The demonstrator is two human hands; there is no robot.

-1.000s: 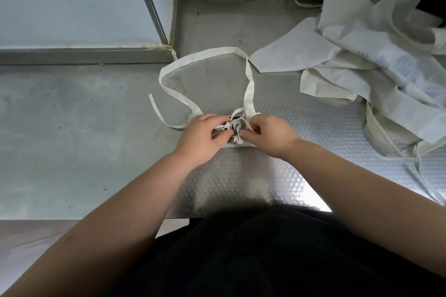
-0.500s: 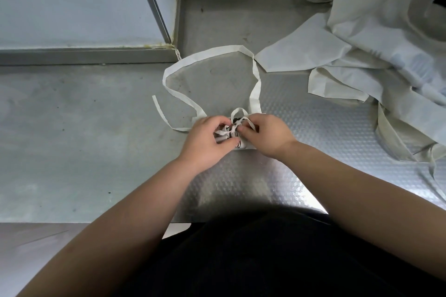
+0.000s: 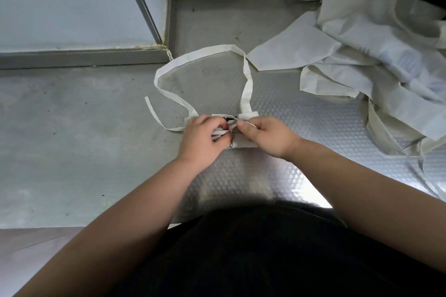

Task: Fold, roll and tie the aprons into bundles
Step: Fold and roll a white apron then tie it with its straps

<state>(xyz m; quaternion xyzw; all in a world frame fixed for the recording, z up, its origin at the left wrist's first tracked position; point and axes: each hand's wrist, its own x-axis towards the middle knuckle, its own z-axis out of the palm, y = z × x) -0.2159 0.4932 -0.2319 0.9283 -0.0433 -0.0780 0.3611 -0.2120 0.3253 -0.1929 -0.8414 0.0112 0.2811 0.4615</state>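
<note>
A rolled white apron bundle (image 3: 243, 143) lies on the steel counter in front of me, mostly hidden under my hands. My left hand (image 3: 201, 138) pinches white tie strips over the roll. My right hand (image 3: 266, 134) pinches a thin tie end beside it, thumb and forefinger together. The apron's neck strap loop (image 3: 202, 55) lies spread on the counter beyond the roll, and a loose tie end (image 3: 154, 113) trails to the left.
A heap of loose white aprons (image 3: 376, 38) covers the counter's right and back right. The steel counter (image 3: 72, 140) has a raised back lip and a wall corner post (image 3: 140, 0) at the left rear. Its front edge runs just below my forearms.
My hands have drawn slightly apart over the roll, and the small tie loop that stood up between them has been pulled down flatter. The neck strap loop has not moved.
</note>
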